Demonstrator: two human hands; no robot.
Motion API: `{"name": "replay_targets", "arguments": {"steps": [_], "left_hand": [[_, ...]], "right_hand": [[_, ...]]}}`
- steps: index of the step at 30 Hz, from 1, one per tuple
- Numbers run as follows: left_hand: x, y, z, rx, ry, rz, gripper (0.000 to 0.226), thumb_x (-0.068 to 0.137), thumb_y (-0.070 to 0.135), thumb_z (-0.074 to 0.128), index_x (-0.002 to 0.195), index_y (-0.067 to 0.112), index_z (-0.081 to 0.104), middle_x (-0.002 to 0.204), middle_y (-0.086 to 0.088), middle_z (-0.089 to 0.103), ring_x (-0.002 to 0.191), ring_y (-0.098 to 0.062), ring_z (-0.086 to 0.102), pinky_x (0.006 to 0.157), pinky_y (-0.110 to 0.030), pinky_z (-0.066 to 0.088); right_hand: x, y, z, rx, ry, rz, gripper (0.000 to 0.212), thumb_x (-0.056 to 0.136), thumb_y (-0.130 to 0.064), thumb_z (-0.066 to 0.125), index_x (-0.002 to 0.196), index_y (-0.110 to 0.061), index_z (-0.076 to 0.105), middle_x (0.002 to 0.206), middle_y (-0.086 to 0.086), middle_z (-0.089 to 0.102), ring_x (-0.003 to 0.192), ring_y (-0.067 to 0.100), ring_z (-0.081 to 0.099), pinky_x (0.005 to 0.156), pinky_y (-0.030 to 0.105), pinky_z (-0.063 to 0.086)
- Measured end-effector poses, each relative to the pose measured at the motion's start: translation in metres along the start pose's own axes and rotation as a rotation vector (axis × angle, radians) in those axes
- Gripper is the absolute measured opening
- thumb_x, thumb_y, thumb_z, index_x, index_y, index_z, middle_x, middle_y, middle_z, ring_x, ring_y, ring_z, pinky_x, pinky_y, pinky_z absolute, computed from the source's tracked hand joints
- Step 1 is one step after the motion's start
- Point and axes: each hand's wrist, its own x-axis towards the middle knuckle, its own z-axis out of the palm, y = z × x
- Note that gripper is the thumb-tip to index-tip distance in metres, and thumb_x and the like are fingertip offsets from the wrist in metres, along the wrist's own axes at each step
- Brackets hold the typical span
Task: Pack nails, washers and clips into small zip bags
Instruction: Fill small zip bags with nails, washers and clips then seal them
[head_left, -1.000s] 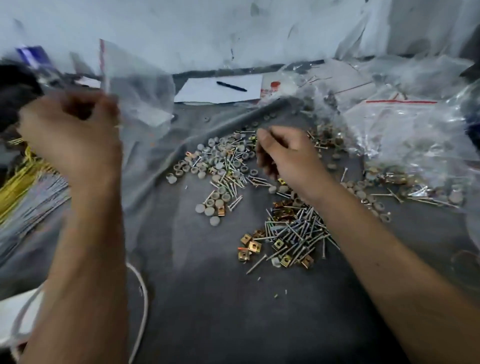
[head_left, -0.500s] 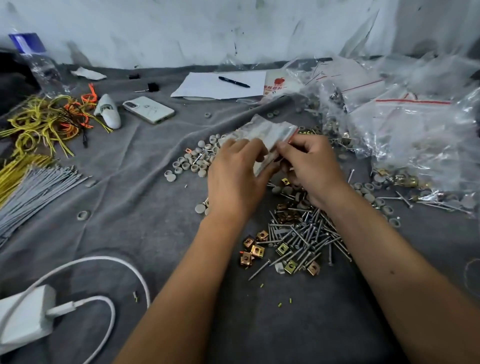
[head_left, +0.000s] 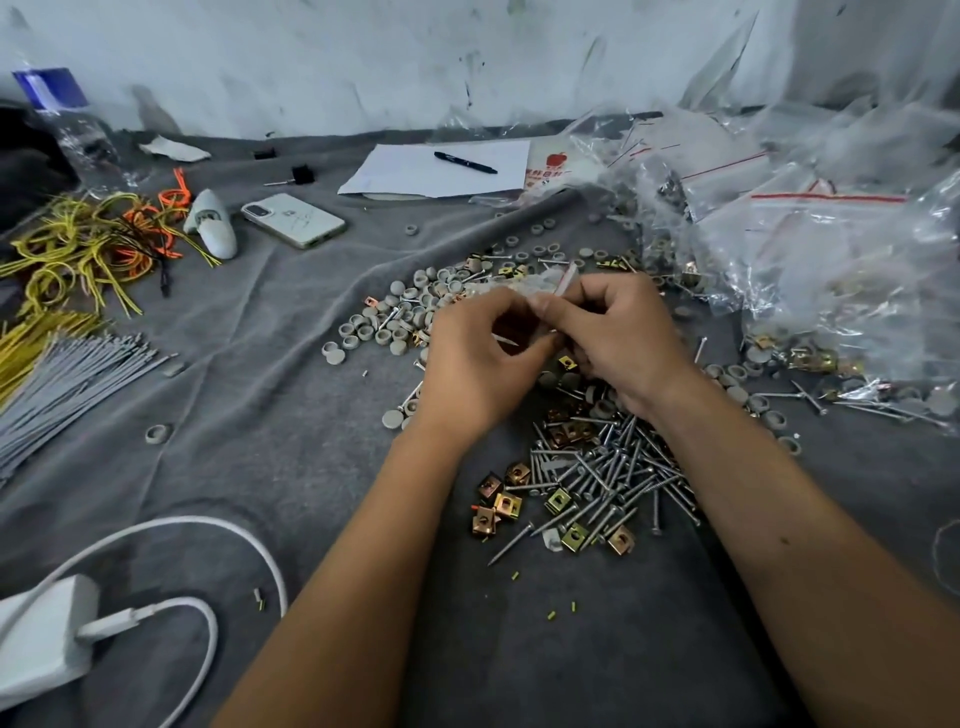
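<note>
Both hands meet above the middle of the table, and each grip pinches the same small clear zip bag by its upper edge: the left hand with thumb and curled fingers from the left, the right hand from the right, knuckles up. One thin nail-like piece shows in the gap between the two palms; what it is cannot be told for sure. Two bare forearms run in from the lower edge of the view, the wrists nearly touching the heap below.

Directly under the hands lies a pile of steel nails, too many to count, with roughly a dozen brass-coloured clips scattered at its near-left side. Beyond the left hand spreads a loose field of grey round washers, several dozen. To the right a mound of clear zip bags with red seal strips rises against the wall.

Farther left lie one white phone, one sheet of paper carrying one black pen, a bundle of grey cable ties, and yellow and orange ties. One white charger sits at the near-left corner. Bare grey cloth lies between the washers and the ties, and in front of the nails.
</note>
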Motion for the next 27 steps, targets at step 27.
{"name": "replay_targets", "arguments": {"steps": [27], "left_hand": [[-0.004,0.011,-0.028,0.31,0.61,0.163,0.006,0.077,0.0,0.067,0.079,0.005,0.065,0.08,-0.007,0.062,0.067,-0.023,0.058,0.059,-0.044,0.051]], "right_hand": [[-0.001,-0.004,-0.018,-0.5,0.069,-0.313,0.024,0.086,-0.028,0.08,0.079,-0.019,0.06,0.072,-0.009,0.062,0.063,0.009,0.059,0.054,0.022,0.047]]}}
